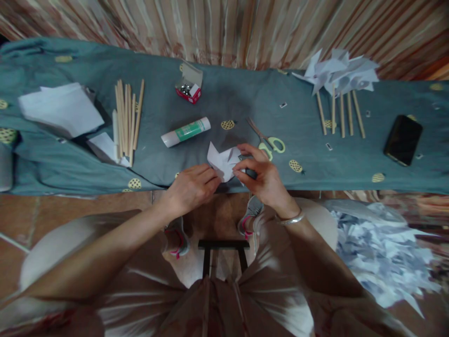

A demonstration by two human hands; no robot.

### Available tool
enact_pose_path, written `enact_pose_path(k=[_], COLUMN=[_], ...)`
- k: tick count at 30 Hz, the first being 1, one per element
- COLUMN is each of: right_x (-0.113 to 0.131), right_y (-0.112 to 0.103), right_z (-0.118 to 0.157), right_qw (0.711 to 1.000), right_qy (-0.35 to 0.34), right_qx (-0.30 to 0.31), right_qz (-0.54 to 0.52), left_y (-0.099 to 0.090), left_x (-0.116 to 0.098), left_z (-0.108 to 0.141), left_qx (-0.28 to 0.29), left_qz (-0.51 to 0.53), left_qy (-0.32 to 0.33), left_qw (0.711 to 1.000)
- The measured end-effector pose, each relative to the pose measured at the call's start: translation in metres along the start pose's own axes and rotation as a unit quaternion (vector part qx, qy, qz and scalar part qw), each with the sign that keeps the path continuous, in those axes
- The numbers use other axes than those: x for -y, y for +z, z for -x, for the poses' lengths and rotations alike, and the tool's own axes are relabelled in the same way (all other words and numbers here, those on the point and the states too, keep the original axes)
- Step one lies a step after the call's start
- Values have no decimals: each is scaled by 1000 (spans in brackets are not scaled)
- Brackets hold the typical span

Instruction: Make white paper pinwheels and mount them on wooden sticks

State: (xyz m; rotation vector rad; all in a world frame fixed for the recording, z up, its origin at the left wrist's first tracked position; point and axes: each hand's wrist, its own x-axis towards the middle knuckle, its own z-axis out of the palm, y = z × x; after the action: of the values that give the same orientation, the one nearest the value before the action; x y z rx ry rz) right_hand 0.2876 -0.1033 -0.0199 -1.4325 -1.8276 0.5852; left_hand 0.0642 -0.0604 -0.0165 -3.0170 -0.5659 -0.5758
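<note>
Cloth, blue-green and long, is the biggest thing. With the folded paper as the clock's middle, a big heap of white paper shapes sits at 4 o'clock, white pinwheels on sticks lie at 2, and bare wooden sticks at 10. The left hand holds the paper's lower left side; the right hand pinches its right side, fingertips close together. This looks like the folding step, and the next bend seems to need one still hand and a soft pinch. Nearby, a glue stick lies at 10, scissors at 2, and a small red box at 11.
</note>
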Motion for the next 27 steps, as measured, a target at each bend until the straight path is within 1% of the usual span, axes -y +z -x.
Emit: enact_pose_path(k=[6, 12, 16, 22, 27], right_x=[-1, 0, 1, 1, 2], right_y=[11, 18, 21, 23, 24], right_z=[-4, -6, -6, -5, -4], right_qw=[997, 993, 991, 991, 991], right_qy=[-29, -44, -40, -34, -29], right_qx=[-18, -25, -29, -36, -41], right_qz=[68, 109, 124, 127, 127], left_y=[1, 1, 2, 2, 4], left_x=[-2, -1, -1, -1, -1], left_z=[0, 0, 1, 1, 1], left_qx=[-3, 20, 12, 27, 28], left_qz=[6, 4, 17, 29, 40], left_qy=[3, -1, -4, -9, -4], left_qw=[1000, 1000, 1000, 999, 999])
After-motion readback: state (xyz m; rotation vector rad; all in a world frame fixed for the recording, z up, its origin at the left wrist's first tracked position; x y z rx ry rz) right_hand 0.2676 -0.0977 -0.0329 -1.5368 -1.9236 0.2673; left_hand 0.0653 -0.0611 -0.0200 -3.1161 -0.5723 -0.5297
